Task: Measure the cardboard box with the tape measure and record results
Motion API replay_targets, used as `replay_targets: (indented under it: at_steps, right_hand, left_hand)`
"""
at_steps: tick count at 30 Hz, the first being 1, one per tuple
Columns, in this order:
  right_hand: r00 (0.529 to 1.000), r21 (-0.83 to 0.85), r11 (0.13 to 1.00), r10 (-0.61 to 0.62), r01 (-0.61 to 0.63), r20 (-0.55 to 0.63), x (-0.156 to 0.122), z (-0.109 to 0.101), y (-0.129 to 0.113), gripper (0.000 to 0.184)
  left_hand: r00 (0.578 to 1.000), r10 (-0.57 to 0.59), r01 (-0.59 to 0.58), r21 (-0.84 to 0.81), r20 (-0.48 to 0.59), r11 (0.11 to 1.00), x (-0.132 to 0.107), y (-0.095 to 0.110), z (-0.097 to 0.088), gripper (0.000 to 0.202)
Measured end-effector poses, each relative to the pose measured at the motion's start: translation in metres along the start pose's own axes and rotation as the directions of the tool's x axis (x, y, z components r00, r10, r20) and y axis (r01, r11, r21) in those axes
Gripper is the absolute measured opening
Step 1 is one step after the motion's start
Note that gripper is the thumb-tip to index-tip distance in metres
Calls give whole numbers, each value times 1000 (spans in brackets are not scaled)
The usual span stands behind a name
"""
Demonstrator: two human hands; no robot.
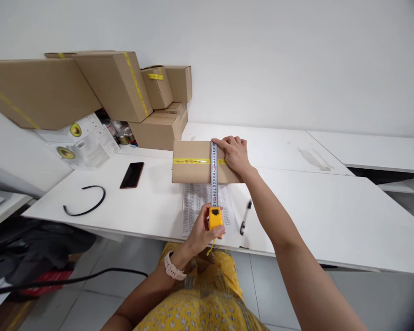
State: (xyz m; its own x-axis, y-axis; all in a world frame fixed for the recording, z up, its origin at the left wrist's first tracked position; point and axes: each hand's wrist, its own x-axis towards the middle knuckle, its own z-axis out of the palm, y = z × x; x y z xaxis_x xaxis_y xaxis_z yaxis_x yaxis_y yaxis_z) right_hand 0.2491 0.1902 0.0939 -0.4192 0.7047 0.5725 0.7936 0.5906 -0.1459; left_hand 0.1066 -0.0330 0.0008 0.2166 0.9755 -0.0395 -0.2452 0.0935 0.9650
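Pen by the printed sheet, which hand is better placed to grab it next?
Probably the right hand: the pen lies beside its forearm, and the left hand is gripping the tape measure case.

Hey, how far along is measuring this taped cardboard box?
Done: the small brown cardboard box is sealed with yellow tape. In hand: the left hand holds the yellow tape measure; the right hand pins its blade at the box's far edge. Left: the black pen lies untouched beside the printed sheet.

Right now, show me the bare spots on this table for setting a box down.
Widest: the table right of the pen. Smaller: between the phone and the printed sheet. Crowded: around the taped box and tape measure, and the stacked boxes back left.
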Motion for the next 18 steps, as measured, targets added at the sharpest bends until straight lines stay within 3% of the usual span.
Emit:
replay_targets:
  at_steps: [6,18]
  right_hand:
    - [1000,2,1000,14,-14,-9,0,2,1,56]
    - [999,43,998,43,-42,-12,-3,-1,-2,54]
  left_hand:
    - [1000,5,-5,75,3,997,6,-16,-9,61]
    - [1000,16,-18,115,13,993,-1,-15,-12,59]
